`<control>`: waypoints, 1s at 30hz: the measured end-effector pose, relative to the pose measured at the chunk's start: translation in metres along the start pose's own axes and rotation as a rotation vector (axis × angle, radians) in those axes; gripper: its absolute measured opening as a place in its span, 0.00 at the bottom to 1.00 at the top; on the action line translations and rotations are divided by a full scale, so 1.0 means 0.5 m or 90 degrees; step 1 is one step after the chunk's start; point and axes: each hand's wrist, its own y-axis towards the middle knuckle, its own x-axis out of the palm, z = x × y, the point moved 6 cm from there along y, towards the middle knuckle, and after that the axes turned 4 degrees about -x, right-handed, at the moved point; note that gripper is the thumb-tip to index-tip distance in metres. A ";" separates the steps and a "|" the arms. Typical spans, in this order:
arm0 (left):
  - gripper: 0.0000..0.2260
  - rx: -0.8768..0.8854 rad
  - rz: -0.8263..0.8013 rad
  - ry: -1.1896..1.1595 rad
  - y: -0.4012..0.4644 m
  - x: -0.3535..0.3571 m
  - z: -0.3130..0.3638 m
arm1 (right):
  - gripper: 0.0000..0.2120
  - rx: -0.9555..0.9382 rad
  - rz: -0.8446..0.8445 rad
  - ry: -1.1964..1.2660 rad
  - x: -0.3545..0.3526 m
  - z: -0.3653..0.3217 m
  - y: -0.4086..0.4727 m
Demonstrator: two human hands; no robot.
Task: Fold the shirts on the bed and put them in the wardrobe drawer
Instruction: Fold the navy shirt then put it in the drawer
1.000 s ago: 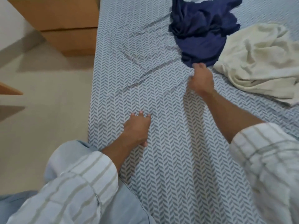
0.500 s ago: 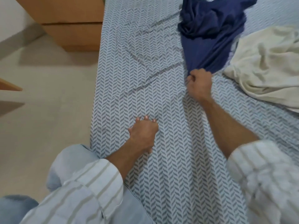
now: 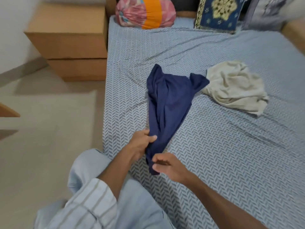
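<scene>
Gripping the near end of the navy shirt [image 3: 166, 103] with both hands, low in the middle of the frame. Left hand [image 3: 140, 144] curled round the bunched hem from the left side, thumb on top of the cloth. Right hand [image 3: 168, 164] pinching the very tip of the same end, just below and to the right of the left, fingers bent in; how much cloth sits inside that pinch cannot be told.

Stretched out on the bed [image 3: 231, 146], long and narrow, running from the hands up toward frame centre and widening there into two loose flaps. Far end just reaching the cream shirt [image 3: 234, 86], still crumpled at centre right; touching or only overlapping in view, hard to say.

Probably calls next for spreading the hem sideways, hands parting left and right across that long axis, to open the cloth flat before any fold. Both hands equally close, being already on it. Drawer unit [image 3: 74, 52] at upper left, beside the bed, shut.
</scene>
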 end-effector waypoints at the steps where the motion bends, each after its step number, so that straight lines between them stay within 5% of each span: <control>1: 0.12 0.014 -0.003 0.023 -0.013 -0.004 -0.007 | 0.06 0.046 0.042 0.076 -0.003 -0.008 0.000; 4: 0.14 0.063 -0.096 0.104 -0.047 -0.017 -0.037 | 0.12 0.228 0.318 0.312 -0.051 0.008 0.002; 7: 0.08 0.071 -0.253 0.351 -0.110 -0.010 -0.067 | 0.25 0.220 0.321 0.555 -0.067 -0.008 0.033; 11: 0.09 0.014 -0.303 0.579 -0.143 -0.014 -0.095 | 0.16 0.258 0.376 0.472 -0.083 -0.036 0.053; 13: 0.09 -0.050 -0.206 0.327 -0.135 -0.039 -0.080 | 0.08 0.223 0.381 0.475 -0.081 -0.074 0.045; 16: 0.17 -0.055 -0.036 -0.204 -0.102 -0.076 -0.033 | 0.23 0.170 0.375 0.489 -0.098 -0.100 0.012; 19: 0.19 -0.016 0.023 -0.327 -0.077 -0.085 0.012 | 0.32 0.164 0.317 0.498 -0.113 -0.103 -0.022; 23: 0.11 0.031 0.171 -0.090 -0.080 -0.093 0.041 | 0.09 0.216 0.344 0.409 -0.158 -0.105 -0.060; 26: 0.14 0.157 0.327 0.168 -0.135 -0.104 0.113 | 0.07 0.214 0.467 0.185 -0.227 -0.099 -0.072; 28: 0.15 0.212 0.331 0.172 -0.163 -0.097 0.153 | 0.14 0.260 0.451 -0.114 -0.242 -0.117 -0.077; 30: 0.14 0.241 0.282 0.097 -0.182 -0.076 0.188 | 0.34 0.247 0.405 -0.360 -0.223 -0.162 -0.074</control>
